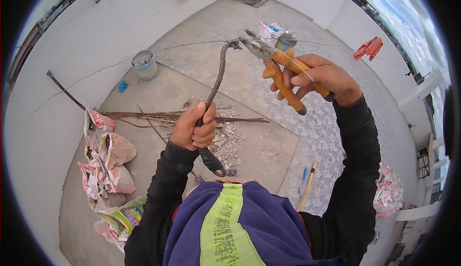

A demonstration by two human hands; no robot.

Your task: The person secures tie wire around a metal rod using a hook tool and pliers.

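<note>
My left hand (196, 127) is wrapped round a bent dark metal bar (220, 71) with a black-covered lower end. The bar's top end meets a thin wire (187, 46) strung across the view. My right hand (322, 77) grips pliers (261, 50) with orange handles, which stand apart. The pliers' jaws are beside the bar's top end, right at the wire. A pale loose length of wire runs past the jaws and over the fingers of my right hand.
Filled sacks (117, 151) line the left wall. Rusty rods (187, 117) and rubble (230, 143) lie on the floor ahead. Buckets (144, 65) stand farther off. A wooden handle (307, 187) lies near my right side. A red cloth (368, 48) hangs at the right.
</note>
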